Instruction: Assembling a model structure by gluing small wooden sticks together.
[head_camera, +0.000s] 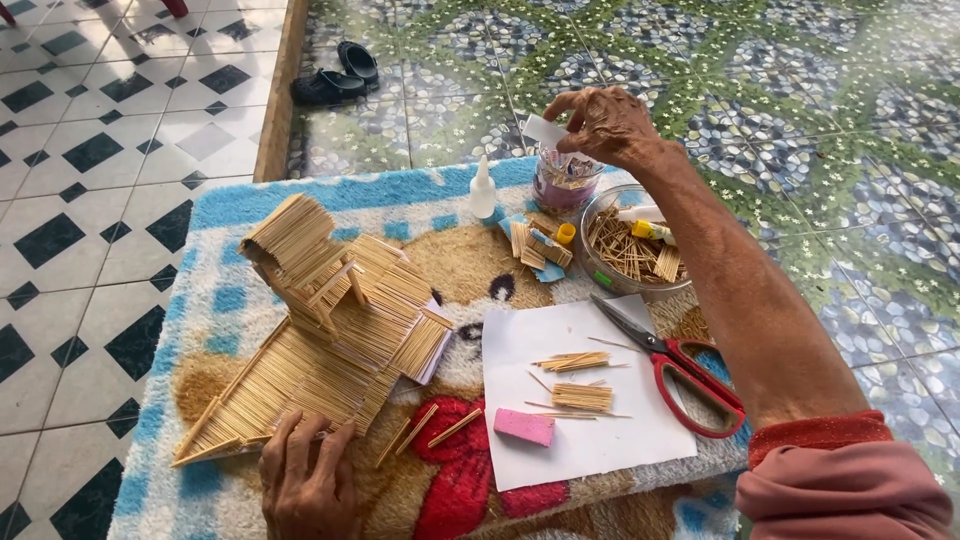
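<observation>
Setting: tiled floor all round you, black-and-white squares on your left and a green pebble pattern ahead, with a pair of dark sandals lying by the wooden threshold.
Worktop: a low worktop under a fluffy blue-and-brown cloth carries everything.
Model: your toothpick house stands on the left half of the cloth; base slab, walls and sloped roof panels look assembled, so I judge the main build well along.
Left to do: small bundles of toothpicks and loose sticks lie on the white paper sheet, and more glued panels wait near the bowl, so parts seem still unattached.
Left hand: your left hand rests flat on the front edge of the house base, fingers spread and pressing down, gripping nothing.
Right hand: your right hand reaches over the pink jar, fingers pinching a small white piece.
Pink jar: the jar holds what look like thin sticks or strips; I cannot tell which.
Clear bowl: the bowl holds a heap of loose toothpicks, a small panel and a yellow-capped tube.
Glue: a white glue bottle stands upright just left of the jar.
Tools: red-handled scissors lie open at the paper's right edge; a pink eraser sits on the sheet.
</observation>
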